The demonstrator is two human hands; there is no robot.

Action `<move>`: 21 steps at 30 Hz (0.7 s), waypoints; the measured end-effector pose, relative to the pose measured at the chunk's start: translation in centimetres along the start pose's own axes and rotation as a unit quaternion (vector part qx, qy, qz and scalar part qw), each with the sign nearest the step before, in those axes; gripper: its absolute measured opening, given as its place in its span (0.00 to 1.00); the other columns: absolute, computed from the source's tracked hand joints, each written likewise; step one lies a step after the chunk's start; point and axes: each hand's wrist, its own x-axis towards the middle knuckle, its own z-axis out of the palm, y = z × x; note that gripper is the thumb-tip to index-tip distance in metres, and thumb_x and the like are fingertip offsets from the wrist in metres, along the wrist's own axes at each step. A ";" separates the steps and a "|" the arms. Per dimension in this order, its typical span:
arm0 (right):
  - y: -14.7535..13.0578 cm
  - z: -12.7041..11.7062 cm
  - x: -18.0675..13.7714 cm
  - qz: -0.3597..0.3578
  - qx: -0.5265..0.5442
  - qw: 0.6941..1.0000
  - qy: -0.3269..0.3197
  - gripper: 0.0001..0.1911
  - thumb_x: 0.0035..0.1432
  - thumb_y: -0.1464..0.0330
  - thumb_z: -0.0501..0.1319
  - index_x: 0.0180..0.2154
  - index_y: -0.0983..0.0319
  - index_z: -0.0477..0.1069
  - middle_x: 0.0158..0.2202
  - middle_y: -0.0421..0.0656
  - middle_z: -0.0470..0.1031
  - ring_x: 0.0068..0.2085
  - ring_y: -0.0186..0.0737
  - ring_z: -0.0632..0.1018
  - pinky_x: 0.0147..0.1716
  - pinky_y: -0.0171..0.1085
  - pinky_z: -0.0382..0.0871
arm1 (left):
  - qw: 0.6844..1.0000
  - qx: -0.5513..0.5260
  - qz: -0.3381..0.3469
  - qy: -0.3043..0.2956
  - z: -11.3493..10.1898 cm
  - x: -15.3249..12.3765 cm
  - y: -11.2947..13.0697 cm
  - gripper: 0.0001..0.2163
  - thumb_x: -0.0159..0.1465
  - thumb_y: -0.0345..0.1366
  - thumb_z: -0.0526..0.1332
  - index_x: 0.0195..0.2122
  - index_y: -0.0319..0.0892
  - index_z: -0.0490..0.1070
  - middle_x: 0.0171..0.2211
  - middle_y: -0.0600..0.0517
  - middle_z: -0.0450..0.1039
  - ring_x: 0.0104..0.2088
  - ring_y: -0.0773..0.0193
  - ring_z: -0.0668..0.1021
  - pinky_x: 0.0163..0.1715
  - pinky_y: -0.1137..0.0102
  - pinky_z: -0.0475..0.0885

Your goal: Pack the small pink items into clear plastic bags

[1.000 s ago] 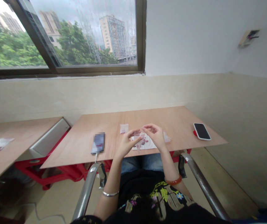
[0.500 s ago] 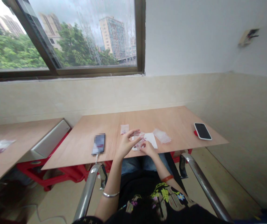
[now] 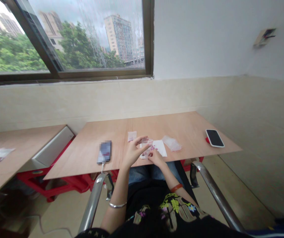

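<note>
The plywood table (image 3: pixel 107 132) is carrying a white paper sheet (image 3: pixel 160 147) near its front edge. The left hand (image 3: pixel 132 153) is pinching a small clear bag (image 3: pixel 146 143) upright above that sheet. The right hand (image 3: pixel 155 158) is pressing down on tiny pink pieces (image 3: pixel 153 149); its grip cannot be determined. Risk: pieces this small are likely to slip and scatter if the bag mouth is sagging shut.

Sat on the table (image 3: pixel 181 124): plugged-in phone (image 3: pixel 104 152) at left, small packet (image 3: pixel 132 136) behind the left hand (image 3: pixel 132 152), paper sheet (image 3: pixel 160 146) beside the right hand (image 3: pixel 156 157), plastic bag (image 3: pixel 171 143) further right, second phone (image 3: pixel 214 138) at far right edge
</note>
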 end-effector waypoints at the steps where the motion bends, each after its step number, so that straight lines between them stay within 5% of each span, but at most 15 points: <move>1: -0.1 0.0 0.0 0.000 0.006 1.000 0.000 0.06 0.45 0.77 0.61 0.23 0.62 0.73 0.23 0.41 0.74 0.28 0.38 0.73 0.31 0.34 0.64 | 1.000 0.002 0.001 0.000 0.0 0.0 0.0 0.18 0.57 0.40 0.66 0.47 0.40 0.73 0.47 0.44 0.77 0.47 0.56 0.78 0.52 0.57 0.71; 8: -2.5 -3.1 1.1 -0.017 0.075 0.997 0.008 0.06 0.51 0.70 0.61 0.29 0.65 0.76 0.26 0.44 0.77 0.29 0.39 0.75 0.29 0.33 0.66 | 1.000 0.000 0.006 -0.004 -0.2 -0.2 0.1 0.18 0.58 0.41 0.66 0.47 0.40 0.73 0.46 0.44 0.77 0.47 0.56 0.78 0.50 0.58 0.73; 15: -10.4 -10.3 -0.1 -0.102 0.194 0.965 0.142 0.13 0.51 0.60 0.64 0.32 0.64 0.77 0.30 0.44 0.76 0.29 0.36 0.71 0.26 0.32 0.64 | 1.000 -0.003 -0.010 -0.002 0.1 -0.3 0.8 0.18 0.56 0.40 0.68 0.46 0.39 0.73 0.45 0.45 0.77 0.46 0.56 0.78 0.51 0.60 0.72; 21: -13.5 -11.0 -2.2 -0.143 0.186 0.971 0.044 0.12 0.52 0.59 0.66 0.32 0.63 0.77 0.29 0.42 0.74 0.26 0.33 0.69 0.24 0.31 0.62 | 1.000 0.000 0.012 -0.015 0.1 -0.4 1.0 0.17 0.56 0.39 0.68 0.45 0.40 0.74 0.45 0.45 0.77 0.47 0.56 0.78 0.51 0.60 0.73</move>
